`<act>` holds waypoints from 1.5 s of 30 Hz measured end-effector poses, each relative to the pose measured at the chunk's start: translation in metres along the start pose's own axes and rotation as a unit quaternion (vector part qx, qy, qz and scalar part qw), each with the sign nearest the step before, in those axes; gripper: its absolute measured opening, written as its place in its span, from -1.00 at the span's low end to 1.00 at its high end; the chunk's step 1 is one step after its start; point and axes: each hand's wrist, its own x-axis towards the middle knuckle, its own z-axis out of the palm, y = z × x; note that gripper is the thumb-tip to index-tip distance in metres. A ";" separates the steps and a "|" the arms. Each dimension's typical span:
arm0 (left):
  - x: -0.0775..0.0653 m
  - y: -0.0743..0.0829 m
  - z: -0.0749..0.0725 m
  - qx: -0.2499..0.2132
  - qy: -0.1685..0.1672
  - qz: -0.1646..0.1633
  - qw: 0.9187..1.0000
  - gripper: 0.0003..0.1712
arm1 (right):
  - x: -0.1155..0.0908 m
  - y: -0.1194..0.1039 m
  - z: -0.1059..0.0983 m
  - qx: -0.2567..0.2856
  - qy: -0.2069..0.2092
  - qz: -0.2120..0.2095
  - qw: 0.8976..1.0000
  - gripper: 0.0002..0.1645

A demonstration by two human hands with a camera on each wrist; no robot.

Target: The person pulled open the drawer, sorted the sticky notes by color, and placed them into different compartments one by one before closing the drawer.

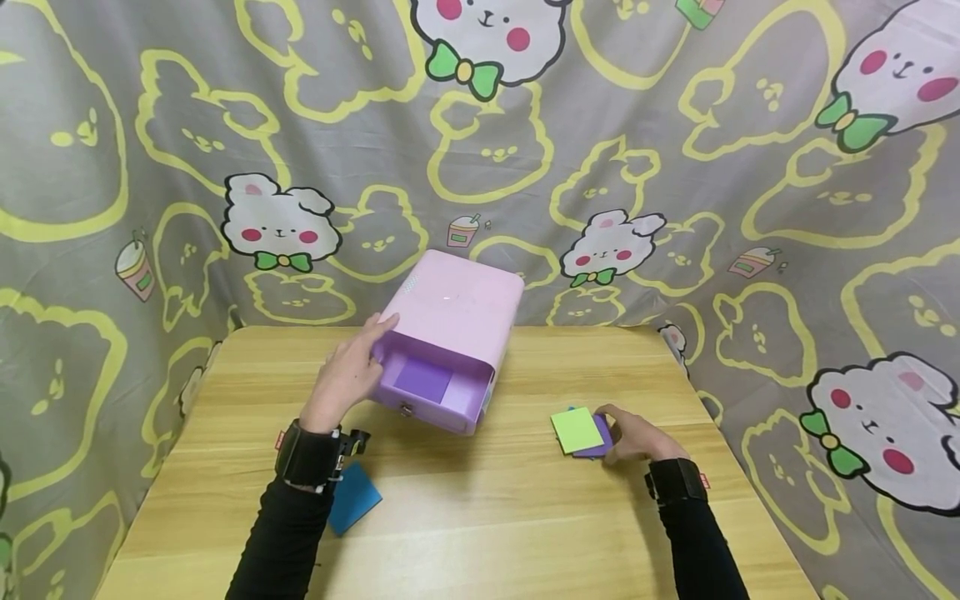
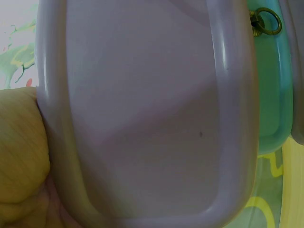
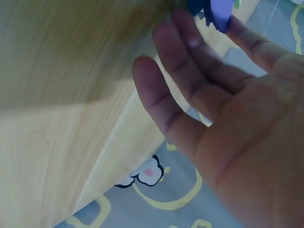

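Note:
A pink box-shaped drawer cabinet (image 1: 457, 304) stands at the middle of the table, its purple drawer (image 1: 442, 414) pulled out towards me. Inside the drawer lies a purple square (image 1: 422, 381). My left hand (image 1: 347, 375) rests against the cabinet's front left corner, fingertips at the top edge; the drawer's front panel (image 2: 152, 114) hides part of it in the left wrist view. To the right, my right hand (image 1: 637, 437) pinches the edge of a stack of coloured squares (image 1: 577, 429), lime green over purple and blue. Its thumb meets the purple square (image 3: 221, 13) in the right wrist view.
A blue square (image 1: 354, 498) lies on the wooden table (image 1: 480, 533) beside my left forearm. Below the purple drawer, a teal drawer (image 2: 270, 90) with a brass ring pull (image 2: 269, 22) shows. A patterned curtain (image 1: 360, 158) surrounds the table's back and sides.

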 end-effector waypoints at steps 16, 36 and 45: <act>0.000 0.000 0.000 0.007 0.004 -0.002 1.000 -0.20 | -0.007 0.008 -0.003 0.092 -0.022 -0.029 0.995 -0.05; -0.002 0.000 -0.001 0.005 0.005 -0.001 1.000 -0.21 | -0.003 0.029 0.006 0.226 0.066 0.081 0.969 -0.41; -0.001 -0.003 -0.001 0.002 -0.008 0.007 1.000 -0.23 | -0.011 0.026 -0.002 0.257 0.101 0.106 0.955 -0.67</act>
